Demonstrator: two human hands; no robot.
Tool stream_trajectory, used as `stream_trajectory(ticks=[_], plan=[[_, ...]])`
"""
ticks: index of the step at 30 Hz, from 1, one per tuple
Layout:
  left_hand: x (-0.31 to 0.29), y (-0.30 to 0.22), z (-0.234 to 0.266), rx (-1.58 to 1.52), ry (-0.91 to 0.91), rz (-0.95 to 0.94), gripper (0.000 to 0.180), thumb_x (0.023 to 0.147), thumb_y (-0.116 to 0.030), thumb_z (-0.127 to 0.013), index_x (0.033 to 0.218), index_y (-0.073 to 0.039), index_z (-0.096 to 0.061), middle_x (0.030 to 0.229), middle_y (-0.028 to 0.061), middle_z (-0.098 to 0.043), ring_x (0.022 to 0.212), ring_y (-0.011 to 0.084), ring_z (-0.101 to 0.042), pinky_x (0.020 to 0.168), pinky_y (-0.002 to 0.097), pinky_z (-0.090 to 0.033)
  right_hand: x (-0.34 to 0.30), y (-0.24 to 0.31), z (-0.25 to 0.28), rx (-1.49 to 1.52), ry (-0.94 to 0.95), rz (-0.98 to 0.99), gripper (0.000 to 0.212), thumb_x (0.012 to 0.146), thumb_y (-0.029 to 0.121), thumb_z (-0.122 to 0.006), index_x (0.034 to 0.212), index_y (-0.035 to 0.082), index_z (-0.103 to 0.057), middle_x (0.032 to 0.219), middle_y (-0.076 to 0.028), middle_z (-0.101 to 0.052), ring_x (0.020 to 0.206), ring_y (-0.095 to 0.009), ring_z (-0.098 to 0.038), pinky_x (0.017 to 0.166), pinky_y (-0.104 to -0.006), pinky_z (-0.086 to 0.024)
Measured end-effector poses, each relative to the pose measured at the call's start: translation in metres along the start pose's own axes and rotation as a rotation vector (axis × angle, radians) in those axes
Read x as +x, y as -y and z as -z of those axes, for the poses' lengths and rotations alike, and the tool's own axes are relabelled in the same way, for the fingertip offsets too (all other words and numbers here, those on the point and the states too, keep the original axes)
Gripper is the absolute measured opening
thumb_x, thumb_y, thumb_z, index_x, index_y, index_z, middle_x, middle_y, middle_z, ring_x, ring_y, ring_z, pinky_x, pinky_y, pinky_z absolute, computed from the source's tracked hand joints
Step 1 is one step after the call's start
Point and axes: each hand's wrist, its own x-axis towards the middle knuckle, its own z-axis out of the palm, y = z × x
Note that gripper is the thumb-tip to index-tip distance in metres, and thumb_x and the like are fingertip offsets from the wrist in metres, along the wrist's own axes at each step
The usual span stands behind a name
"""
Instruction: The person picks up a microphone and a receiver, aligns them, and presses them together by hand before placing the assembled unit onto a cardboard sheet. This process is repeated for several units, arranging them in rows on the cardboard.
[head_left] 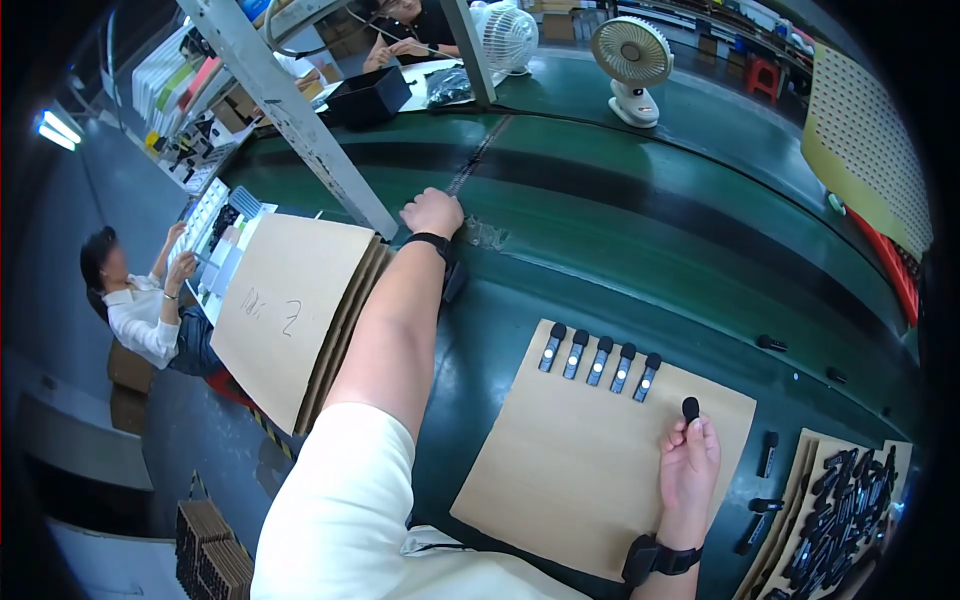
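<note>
My right hand [690, 465] is closed, pinching a small clip-on microphone [691, 408] whose black foam tip sticks up above the fingers. It hovers over the right part of a brown cardboard sheet [560, 470]. Along that sheet's far edge lie several similar microphones [597, 362] in a row, foam tips pointing away from me. My left arm is stretched far forward; my left hand [433, 213] is curled at the green conveyor belt [600, 215], beside a metal post. Its fingertips are hidden, so what it grips, if anything, does not show.
A heap of black microphones [840, 510] lies on cardboard at the right, with some loose ones [768, 455] nearby. Stacked cardboard sheets [290, 300] stand left of my arm. A slanted metal post [300, 120], a fan [632, 60] and two people [145, 310] are around.
</note>
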Motion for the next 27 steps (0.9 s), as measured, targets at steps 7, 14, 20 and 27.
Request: stream_trajectory(ticks=[7,14,20,27], plan=[[-0.023,-0.032,0.020,-0.449,-0.037,-0.135,0.032,0.087,-0.013,-0.055,0.116,-0.001,-0.059,0.123,0.0221,-0.060,0.118,0.0378,-0.056,0.099,0.0453,-0.045,-0.001,0.001,0.000,-0.025,0.005,0.030,0.015,0.100,0.016,-0.054,0.110,0.005,-0.052,0.090,-0.004,-0.057,0.075,-0.010,-0.050,0.068,-0.0229,-0.043],[-0.100,-0.019,0.014,-1.257,-0.100,-0.477,0.022,0.082,0.004,-0.060,0.103,0.000,-0.063,0.093,0.0106,-0.069,0.087,0.0191,-0.066,0.081,0.0315,-0.053,0.001,-0.002,0.001,-0.018,0.030,0.037,0.014,0.100,0.015,-0.054,0.110,0.004,-0.052,0.090,-0.005,-0.057,0.075,-0.010,-0.050,0.068,-0.0230,-0.043],[-0.147,0.011,0.007,-1.131,-0.117,-0.577,0.011,0.086,0.001,-0.064,0.097,0.000,-0.066,0.087,0.0055,-0.067,0.081,0.0112,-0.063,0.076,0.0253,-0.051,0.001,0.001,0.007,-0.002,0.047,0.022,0.018,0.099,0.013,-0.055,0.114,0.003,-0.054,0.091,-0.004,-0.059,0.075,-0.010,-0.051,0.069,-0.0239,-0.044],[-0.141,-0.025,0.025,-0.919,0.330,-0.791,0.014,0.083,-0.002,-0.067,0.097,-0.001,-0.066,0.093,0.0113,-0.067,0.086,0.0205,-0.066,0.080,0.0310,-0.053,0.000,0.000,-0.003,0.016,0.014,0.005,0.017,0.099,0.010,-0.054,0.114,0.002,-0.054,0.090,-0.006,-0.060,0.076,-0.011,-0.052,0.068,-0.0255,-0.045]])
